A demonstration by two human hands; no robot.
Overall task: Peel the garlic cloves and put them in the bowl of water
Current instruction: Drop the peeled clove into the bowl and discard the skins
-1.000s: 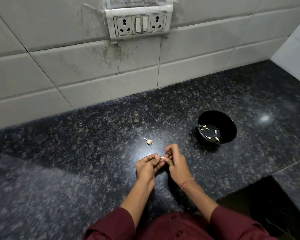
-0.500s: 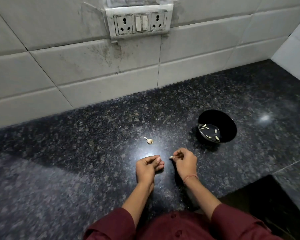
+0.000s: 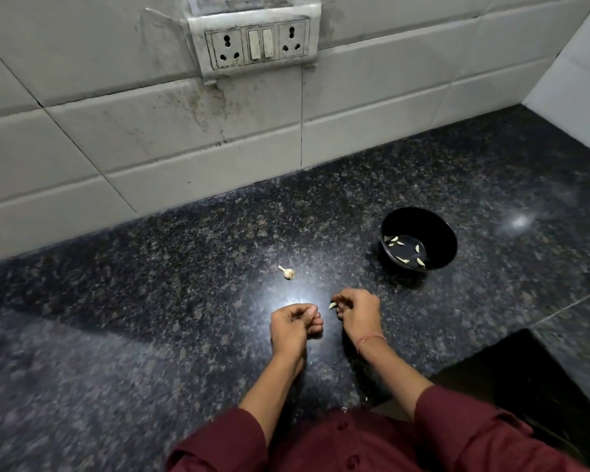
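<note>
**Peeled clove pinched, ready for the bowl**

The right hand (image 3: 358, 311) pinches 1 pale clove (image 3: 332, 305) at its fingertips, the tip poking out to the left, just above the counter (image 3: 150, 301). The clove looks bare of skin, so holding it at the fingertips makes sense: it can be dropped cleanly, with no need to regrip.

The left hand (image 3: 295, 323) sits just beside it, apart from the clove. Its fingers are curled in toward the palm with the thumb against them. Whether a scrap of skin is tucked inside I cannot tell.

The bowl (image 3: 436, 229) stands to the right and farther back, within easy reach of the right hand, which is likely why that hand has the clove. At least 5 peeled cloves (image 3: 404, 260) already lie in its water.

1 small garlic piece (image 3: 288, 273) with a stalk lies alone on the counter ahead of the left hand, handy for the next pick-up. Whether it has any cloves left is too small to tell.

I judge the step at hand to be carrying the clove over the rim and letting go; a low drop would avoid a splash.
</note>
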